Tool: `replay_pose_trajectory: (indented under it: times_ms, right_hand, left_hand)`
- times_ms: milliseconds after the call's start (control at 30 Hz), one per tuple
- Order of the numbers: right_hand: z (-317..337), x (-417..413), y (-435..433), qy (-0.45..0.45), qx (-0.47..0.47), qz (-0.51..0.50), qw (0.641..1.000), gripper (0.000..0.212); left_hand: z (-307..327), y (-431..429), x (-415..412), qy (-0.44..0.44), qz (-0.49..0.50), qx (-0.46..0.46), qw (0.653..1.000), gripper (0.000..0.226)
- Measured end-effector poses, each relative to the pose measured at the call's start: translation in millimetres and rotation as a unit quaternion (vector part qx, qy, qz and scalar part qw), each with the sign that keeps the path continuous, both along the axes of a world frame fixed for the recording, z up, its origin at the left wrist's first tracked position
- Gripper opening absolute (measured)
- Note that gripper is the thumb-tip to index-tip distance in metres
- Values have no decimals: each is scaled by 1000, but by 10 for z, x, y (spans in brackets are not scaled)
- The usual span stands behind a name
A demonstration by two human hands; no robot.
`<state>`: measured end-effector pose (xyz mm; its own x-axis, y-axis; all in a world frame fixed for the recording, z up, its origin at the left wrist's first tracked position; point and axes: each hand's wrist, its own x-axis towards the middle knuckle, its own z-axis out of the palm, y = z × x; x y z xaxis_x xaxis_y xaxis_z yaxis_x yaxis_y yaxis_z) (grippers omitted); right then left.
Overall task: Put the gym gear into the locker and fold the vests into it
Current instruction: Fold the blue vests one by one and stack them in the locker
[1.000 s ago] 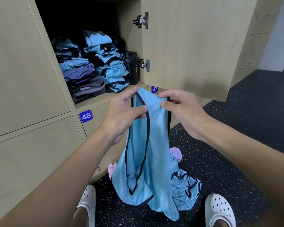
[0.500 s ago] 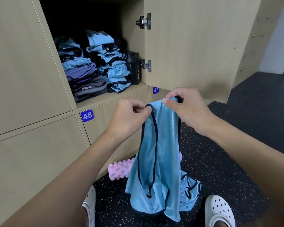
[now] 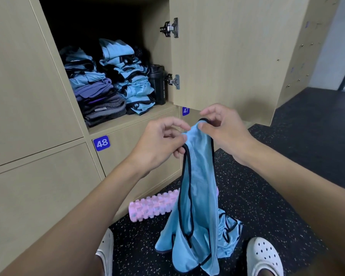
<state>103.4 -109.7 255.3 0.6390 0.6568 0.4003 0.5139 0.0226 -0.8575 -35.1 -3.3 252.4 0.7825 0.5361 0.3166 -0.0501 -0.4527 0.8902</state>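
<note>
Hanging straight down from both pinches, vest runs long axis vertical; left hand and right hand clamp its top, locker ahead-left.

Vest: thin blue cloth, slight sheen, black trim. Locker: matt pale wood-look laminate. Hinges: bright metal. Roller: pink foam, knobbly. Floor: matt black rubber, speckled. Bottle: black plastic, dull. Clogs: white, perforated, matt.

Bottle right of stacks
</note>
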Motion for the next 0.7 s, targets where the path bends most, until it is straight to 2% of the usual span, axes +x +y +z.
replay_pose_trajectory:
  times_ms: [67,133,200,267,333,433,567,700]
  right_hand:
    - [-43,-12,-3,-27,-17,-38,999,22]
    - [-51,-92,-37,-58,-9,-39,998,17]
    - [-68,-181,-65,-64,-31,13,997,11]
    - [-128,-266,-70,-54,-87,72,992,10]
    - [-203,-312,-46,-37,-110,97,988,19]
    - [-257,-349,19,-14,-89,63,994,27]
    - [-296,-384,126,-34,-62,0,998,27]
    - [-298,-384,154,-40,-46,0,998,24]
  left_hand:
    - [14,-11,-2,-13,7,-34,999,25]
    - [26,-8,2,-21,20,-72,997,23]
    - [56,3,3,-35,21,-102,994,22]
    - [98,15,-12,-47,13,-109,993,31]
    - [139,19,-38,-47,11,-81,996,42]
    - [155,1,-82,-39,-6,-34,999,46]
    - [124,-38,-97,-38,7,17,999,29]
    - [71,7,-102,-41,80,163,983,15]
